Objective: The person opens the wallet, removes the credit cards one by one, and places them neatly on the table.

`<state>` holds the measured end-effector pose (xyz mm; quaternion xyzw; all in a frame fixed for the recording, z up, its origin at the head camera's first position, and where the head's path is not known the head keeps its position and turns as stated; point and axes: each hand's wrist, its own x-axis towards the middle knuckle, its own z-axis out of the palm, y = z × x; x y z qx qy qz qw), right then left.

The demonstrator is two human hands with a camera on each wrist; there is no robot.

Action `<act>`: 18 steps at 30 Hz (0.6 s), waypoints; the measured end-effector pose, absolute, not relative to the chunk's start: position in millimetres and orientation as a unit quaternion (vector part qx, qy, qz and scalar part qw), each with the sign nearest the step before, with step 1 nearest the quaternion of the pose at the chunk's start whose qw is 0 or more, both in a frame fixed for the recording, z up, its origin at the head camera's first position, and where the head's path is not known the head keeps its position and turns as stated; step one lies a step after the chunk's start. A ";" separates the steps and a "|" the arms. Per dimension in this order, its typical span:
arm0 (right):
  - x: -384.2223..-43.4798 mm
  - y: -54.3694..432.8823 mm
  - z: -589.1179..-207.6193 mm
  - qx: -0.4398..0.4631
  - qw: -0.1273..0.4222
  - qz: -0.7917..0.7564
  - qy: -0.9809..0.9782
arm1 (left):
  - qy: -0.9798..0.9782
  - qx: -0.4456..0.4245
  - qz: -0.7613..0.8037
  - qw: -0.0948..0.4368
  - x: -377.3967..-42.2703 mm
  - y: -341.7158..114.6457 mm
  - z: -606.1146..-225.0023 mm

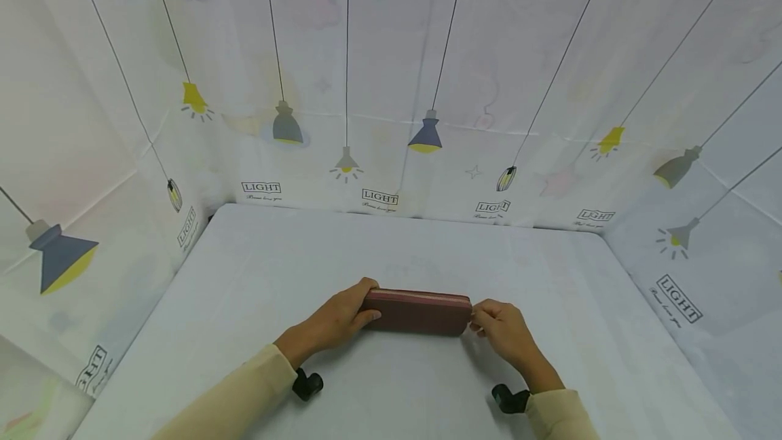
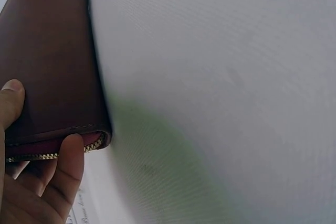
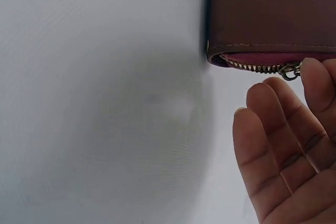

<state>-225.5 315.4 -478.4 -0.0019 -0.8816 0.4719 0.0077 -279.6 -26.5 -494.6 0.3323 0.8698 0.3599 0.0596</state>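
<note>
A dark brown zip-around wallet (image 1: 418, 314) is held on its long edge over the white table, its gold-toothed zipper (image 1: 421, 297) facing up and running round the ends. My left hand (image 1: 334, 318) grips the wallet's left end, thumb on the near face. At the right end, my right hand (image 1: 506, 333) pinches the zipper pull (image 3: 290, 71) between thumb and index finger. Its other fingers extend below the wallet's corner in the right wrist view. The zipper slider sits at this end, with closed teeth showing beside it. Part of the pull is hidden by the fingertips.
The white table (image 1: 293, 250) is bounded by white cloth walls (image 1: 391, 53) printed with hanging lamps. A dark wrist camera (image 1: 307, 384) sits by the left wrist, and another camera (image 1: 510, 399) by the right. Light beige sleeves (image 1: 244, 392) cover both forearms.
</note>
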 end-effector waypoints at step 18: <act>-224.0 311.6 -474.4 0.018 0.077 0.453 -0.888 | 0.870 0.331 0.361 0.065 -280.4 -26.3 -496.1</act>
